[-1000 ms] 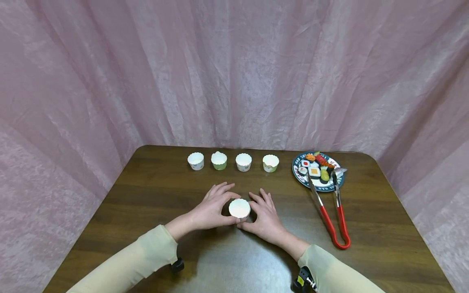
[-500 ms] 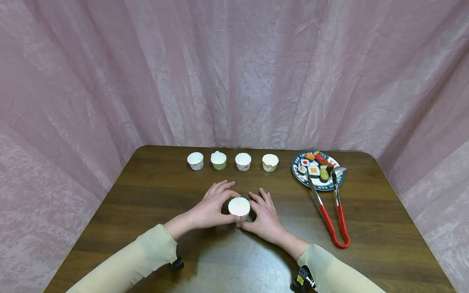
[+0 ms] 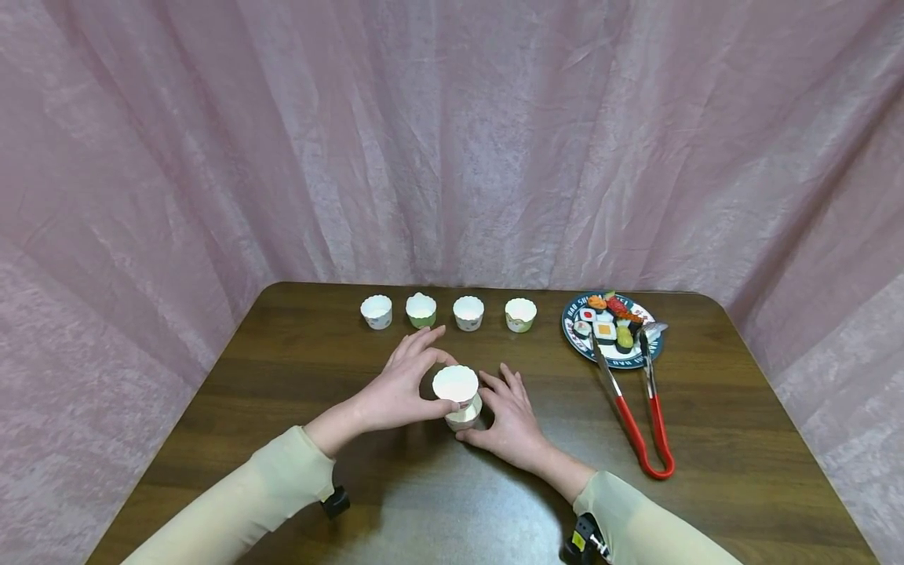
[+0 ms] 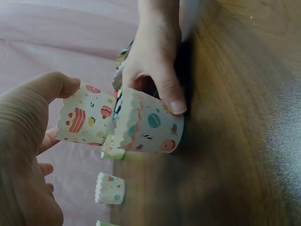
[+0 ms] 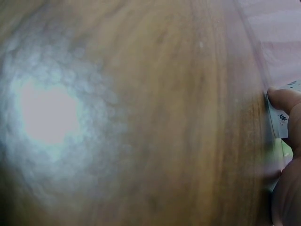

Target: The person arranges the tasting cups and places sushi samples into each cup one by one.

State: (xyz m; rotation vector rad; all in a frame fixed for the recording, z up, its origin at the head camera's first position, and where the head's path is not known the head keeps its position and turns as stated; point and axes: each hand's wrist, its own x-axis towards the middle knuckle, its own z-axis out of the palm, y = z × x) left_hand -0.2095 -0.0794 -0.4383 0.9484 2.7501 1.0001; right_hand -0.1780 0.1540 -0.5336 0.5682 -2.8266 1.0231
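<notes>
The left hand (image 3: 404, 391), pinching the upper cup (image 3: 455, 383), has just lifted it from the lower cup (image 3: 464, 419) the right hand (image 3: 512, 421) grips, apparently unnesting them.

Head view looks forward and down on the bench (image 3: 282, 369); wrist views, close and sideways, share the right hand (image 4: 154, 61)

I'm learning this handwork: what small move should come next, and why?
Probably raise the white scalloped paper cup with red prints a little higher: the left hand pinches it, but its base sits close to the rim of the white paper cup with teal prints, which the right hand holds.
</notes>
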